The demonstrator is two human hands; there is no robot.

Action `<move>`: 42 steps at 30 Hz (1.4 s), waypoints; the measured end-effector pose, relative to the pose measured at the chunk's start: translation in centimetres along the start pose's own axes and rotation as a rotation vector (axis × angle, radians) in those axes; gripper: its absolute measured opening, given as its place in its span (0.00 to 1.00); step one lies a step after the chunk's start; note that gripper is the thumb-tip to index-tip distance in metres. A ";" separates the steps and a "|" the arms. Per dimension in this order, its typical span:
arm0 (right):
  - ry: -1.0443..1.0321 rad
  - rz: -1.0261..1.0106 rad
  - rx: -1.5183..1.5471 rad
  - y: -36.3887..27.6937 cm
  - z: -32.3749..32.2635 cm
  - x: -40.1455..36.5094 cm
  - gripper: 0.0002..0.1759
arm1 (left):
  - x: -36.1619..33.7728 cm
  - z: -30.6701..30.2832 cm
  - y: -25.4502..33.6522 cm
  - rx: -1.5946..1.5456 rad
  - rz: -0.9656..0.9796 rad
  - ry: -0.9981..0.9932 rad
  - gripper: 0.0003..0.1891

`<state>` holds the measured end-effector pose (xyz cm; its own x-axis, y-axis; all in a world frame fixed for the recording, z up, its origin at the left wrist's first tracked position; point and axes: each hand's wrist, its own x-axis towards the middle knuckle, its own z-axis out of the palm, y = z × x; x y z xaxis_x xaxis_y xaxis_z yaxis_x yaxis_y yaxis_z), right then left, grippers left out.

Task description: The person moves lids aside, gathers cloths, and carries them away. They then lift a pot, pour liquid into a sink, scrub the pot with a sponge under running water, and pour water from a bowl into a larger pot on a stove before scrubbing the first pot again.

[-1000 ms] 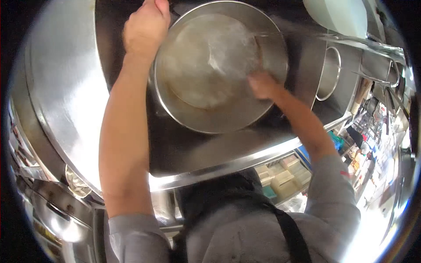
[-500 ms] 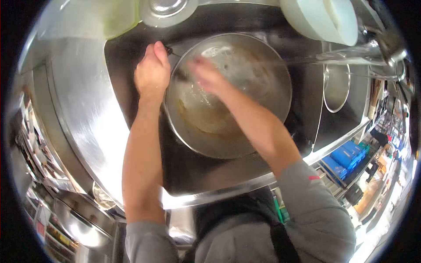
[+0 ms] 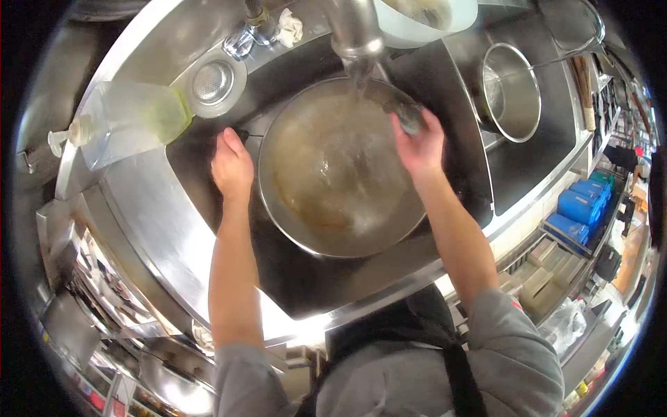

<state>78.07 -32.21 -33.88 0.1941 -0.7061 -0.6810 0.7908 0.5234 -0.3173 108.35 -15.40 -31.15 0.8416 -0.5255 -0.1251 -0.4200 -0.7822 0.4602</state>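
A wide round metal pan with cloudy water in it sits in the dark sink. Water runs into it from the faucet above its far rim. My left hand is closed at the pan's left side, around a dark handle that shows only in part beside the fingers. At the upper right rim, my right hand grips a dark grey scrubber, held between thumb and fingers.
A soap bottle lies at the upper left beside a round strainer. A white tub stands behind the faucet. In the right basin is a round metal pot. Blue bins are at far right.
My right hand has moved from inside the pan's left part to its upper right rim. The view has shifted, and the faucet with running water now shows above the pan.
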 end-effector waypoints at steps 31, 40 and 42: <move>-0.457 -0.490 -2.212 2.1 -9.3 6.5 0.40 | 0.6 0.9 -1.3 0.044 0.034 0.017 0.26; -0.522 -0.172 -2.449 6.7 -9.1 8.7 0.32 | 0.3 0.5 -0.6 0.020 0.034 0.021 0.27; -0.392 -0.009 -2.127 6.2 -8.5 7.8 0.28 | 0.6 0.6 -1.0 0.074 0.014 0.004 0.28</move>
<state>79.58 -30.38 -46.79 0.4920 -0.6013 -0.6296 -0.8192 -0.0748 -0.5686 109.05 -15.15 -32.24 0.8366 -0.5354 -0.1159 -0.4555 -0.7974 0.3958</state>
